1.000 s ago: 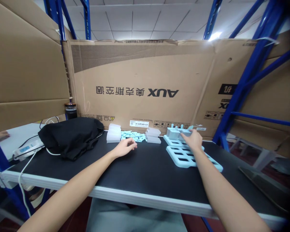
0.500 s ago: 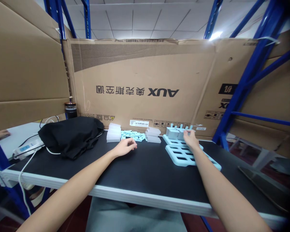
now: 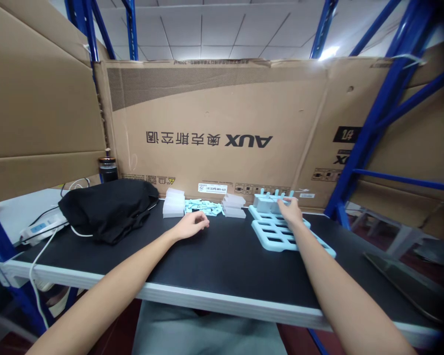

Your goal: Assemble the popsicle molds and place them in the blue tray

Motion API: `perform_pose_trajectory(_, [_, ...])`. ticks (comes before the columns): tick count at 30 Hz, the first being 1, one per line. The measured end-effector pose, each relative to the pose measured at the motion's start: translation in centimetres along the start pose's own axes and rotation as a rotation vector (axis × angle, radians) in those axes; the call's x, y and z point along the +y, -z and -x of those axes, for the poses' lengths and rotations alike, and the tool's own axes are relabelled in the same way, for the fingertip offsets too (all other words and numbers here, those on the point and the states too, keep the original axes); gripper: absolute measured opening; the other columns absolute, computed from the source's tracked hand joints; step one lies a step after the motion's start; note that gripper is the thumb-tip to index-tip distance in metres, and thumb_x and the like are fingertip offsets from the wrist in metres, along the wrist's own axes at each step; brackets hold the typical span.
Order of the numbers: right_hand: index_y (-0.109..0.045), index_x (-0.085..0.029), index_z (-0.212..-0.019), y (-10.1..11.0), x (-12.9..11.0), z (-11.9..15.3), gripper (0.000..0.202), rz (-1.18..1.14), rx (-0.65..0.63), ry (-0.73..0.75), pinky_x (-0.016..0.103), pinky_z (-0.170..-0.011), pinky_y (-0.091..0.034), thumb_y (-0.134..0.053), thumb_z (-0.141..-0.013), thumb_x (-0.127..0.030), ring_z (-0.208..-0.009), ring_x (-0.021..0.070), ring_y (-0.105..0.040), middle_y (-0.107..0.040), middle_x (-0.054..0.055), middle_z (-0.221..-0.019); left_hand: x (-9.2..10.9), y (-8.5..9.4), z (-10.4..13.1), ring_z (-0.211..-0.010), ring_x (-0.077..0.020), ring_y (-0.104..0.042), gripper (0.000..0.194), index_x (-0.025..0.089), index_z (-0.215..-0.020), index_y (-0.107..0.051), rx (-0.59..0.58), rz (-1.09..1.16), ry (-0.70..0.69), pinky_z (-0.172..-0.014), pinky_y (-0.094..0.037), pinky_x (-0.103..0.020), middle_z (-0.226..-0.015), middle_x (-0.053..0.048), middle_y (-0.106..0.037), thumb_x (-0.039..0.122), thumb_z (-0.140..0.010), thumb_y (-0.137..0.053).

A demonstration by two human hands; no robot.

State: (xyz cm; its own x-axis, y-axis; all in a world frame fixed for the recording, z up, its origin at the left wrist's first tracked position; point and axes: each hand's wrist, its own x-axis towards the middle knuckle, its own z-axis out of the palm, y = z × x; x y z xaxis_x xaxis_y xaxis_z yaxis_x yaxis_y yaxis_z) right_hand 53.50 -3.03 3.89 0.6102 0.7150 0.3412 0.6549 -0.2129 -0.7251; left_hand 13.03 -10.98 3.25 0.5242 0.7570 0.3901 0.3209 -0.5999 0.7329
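My right hand (image 3: pixel 290 211) is at the back of a light blue rack (image 3: pixel 274 243) with rows of rectangular openings. Its fingers are closed at one of the upright blocks (image 3: pixel 264 204) with stick handles that stand in the rear row; the exact grip is too small to make out. My left hand (image 3: pixel 192 224) rests on the black tabletop, fingers loosely curled with nothing visible between them. Behind it lies a pile of small light blue pieces (image 3: pixel 203 207), between a taller stack of translucent white boxes (image 3: pixel 174 203) and a smaller stack (image 3: pixel 234 206).
A black cloth bundle (image 3: pixel 111 209) lies at the left, beside a power strip (image 3: pixel 42 228) with cables. A dark jar (image 3: pixel 108 169) stands behind it. Cardboard panels (image 3: pixel 207 108) and blue rack posts surround the table. A dark flat object (image 3: pixel 403 283) lies at the right.
My right hand has shifted slightly left along the rear row of blocks. The rack sits slightly further left in view. My left hand stays in place.
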Motion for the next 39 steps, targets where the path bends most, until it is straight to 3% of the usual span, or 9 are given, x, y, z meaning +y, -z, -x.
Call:
perform_pose_trajectory(4, [-0.045,-0.019,-0.121,-0.1,0.1,-0.1,0.056,-0.017,-0.006,-0.057,0.043,-0.089,-0.041,-0.047,-0.079,-0.057,-0.107,0.0317,-0.055,-0.060,0.016,-0.108,0.3,0.1,0.1,-0.071,-0.0130,-0.059,0.016,0.018,-0.086,-0.058,0.042,-0.103,-0.021,-0.070,-0.046,-0.026,-0.081,-0.001,-0.066,0.032,-0.086,-0.050])
perform_pose_trajectory(12, [-0.040,-0.004,-0.127,0.4,-1.0,0.5,0.070,-0.001,-0.054,-0.136,0.044,-0.100,-0.036,-0.045,-0.082,-0.056,-0.124,0.0360,-0.044,-0.046,0.030,-0.130,2.0,3.2,0.7,-0.091,-0.0195,-0.056,0.012,0.021,-0.096,-0.053,0.514,-0.641,-0.078,-0.081,-0.043,-0.032,-0.095,-0.004,-0.062,0.025,-0.087,-0.047])
perform_pose_trajectory(17, [-0.025,0.005,-0.136,1.2,-1.9,1.4,0.086,-0.043,-0.062,-0.168,0.043,-0.106,-0.030,-0.043,-0.082,-0.060,-0.130,0.0375,-0.036,-0.035,0.035,-0.137,1.7,4.6,0.7,-0.102,-0.0278,-0.048,0.023,0.019,-0.104,-0.054,0.676,-0.902,0.054,-0.087,-0.040,-0.040,-0.106,-0.010,-0.058,0.029,-0.084,-0.052])
perform_pose_trajectory(20, [-0.030,0.005,-0.132,1.4,-2.2,1.8,0.084,-0.063,0.015,-0.160,0.045,-0.106,-0.028,-0.041,-0.081,-0.061,-0.129,0.0402,-0.034,-0.034,0.036,-0.135,1.6,4.3,0.7,-0.103,-0.0287,-0.047,0.025,0.020,-0.106,-0.054,0.657,-0.950,0.096,-0.085,-0.040,-0.041,-0.108,-0.011,-0.056,0.030,-0.083,-0.052])
perform_pose_trajectory(23, [-0.039,0.000,-0.124,1.8,-2.6,2.4,0.072,-0.052,0.241,-0.081,0.050,-0.101,-0.029,-0.044,-0.079,-0.057,-0.125,0.0436,-0.033,-0.036,0.034,-0.131,1.6,3.9,0.6,-0.103,-0.0282,-0.046,0.025,0.020,-0.106,-0.054,0.639,-0.963,0.078,-0.088,-0.038,-0.041,-0.108,-0.010,-0.055,0.029,-0.084,-0.051])
perform_pose_trajectory(26, [-0.045,-0.007,-0.118,2.5,-3.5,3.3,0.057,-0.016,0.493,0.103,0.051,-0.096,-0.032,-0.047,-0.079,-0.049,-0.119,0.0411,-0.037,-0.042,0.027,-0.125,1.7,3.5,0.6,-0.102,-0.0279,-0.047,0.022,0.019,-0.105,-0.054,0.616,-0.954,0.048,-0.088,-0.038,-0.042,-0.106,-0.010,-0.055,0.029,-0.085,-0.050])
perform_pose_trajectory(29, [-0.049,-0.011,-0.113,3.2,-5.0,4.5,0.044,0.033,0.606,0.336,0.048,-0.090,-0.035,-0.046,-0.080,-0.040,-0.113,0.0368,-0.042,-0.048,0.022,-0.116,1.7,3.4,0.6,-0.101,-0.0263,-0.048,0.018,0.020,-0.102,-0.053,0.550,-0.903,-0.008,-0.088,-0.039,-0.040,-0.103,-0.008,-0.056,0.026,-0.085,-0.048])
perform_pose_trajectory(33, [-0.053,-0.014,-0.103,3.0,-7.6,6.5,0.030,0.088,0.537,0.613,0.042,-0.083,-0.036,-0.043,-0.083,-0.034,-0.101,0.0309,-0.048,-0.054,0.016,-0.102,1.7,2.9,0.7,-0.099,-0.0230,-0.050,0.017,0.020,-0.102,-0.051,0.388,-0.808,-0.121,-0.087,-0.041,-0.037,-0.103,-0.007,-0.055,0.021,-0.085,-0.047])
perform_pose_trajectory(39, [-0.054,-0.019,-0.099,0.4,-10.6,10.2,0.025,0.194,0.149,0.931,0.035,-0.081,-0.033,-0.031,-0.089,-0.022,-0.095,0.0226,-0.050,-0.058,0.008,-0.099,1.8,1.7,1.0,-0.096,-0.0197,-0.053,0.017,0.021,-0.100,-0.052,-0.021,-0.741,-0.277,-0.083,-0.044,-0.030,-0.102,-0.005,-0.055,0.021,-0.083,-0.049])
